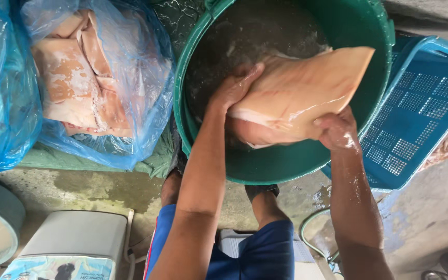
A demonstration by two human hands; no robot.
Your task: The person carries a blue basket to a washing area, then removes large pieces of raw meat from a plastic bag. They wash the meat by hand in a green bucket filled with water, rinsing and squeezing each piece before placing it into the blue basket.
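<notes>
Left hand: (233,89) wet, just above frame centre, fingers together and clamped on the left edge of the slab.
Right hand: (337,131) wet, right of centre, fingers curled shut on the slab's lower right edge.
Large pale pink slab of raw skin-on meat: (299,88) held between both hands, tilted, over the water in the tub, upper centre of the frame.
Round green plastic tub: (281,163) upper centre, holding cloudy water (245,36).
Blue perforated plastic crate: (416,111) right edge, just beside the tub, partly tucked behind its rim.
Clear blue plastic bag of frosted meat slabs: (89,78) upper left, open at the top, near the tub's left side.
Second blue plastic bag: (1,88) far left edge, contents not visible.
Wet concrete floor: (105,189) lower half, with a green hose (312,233) at lower right.
Blue shorts: (265,254) bottom centre, knees under the tub's near rim.
</notes>
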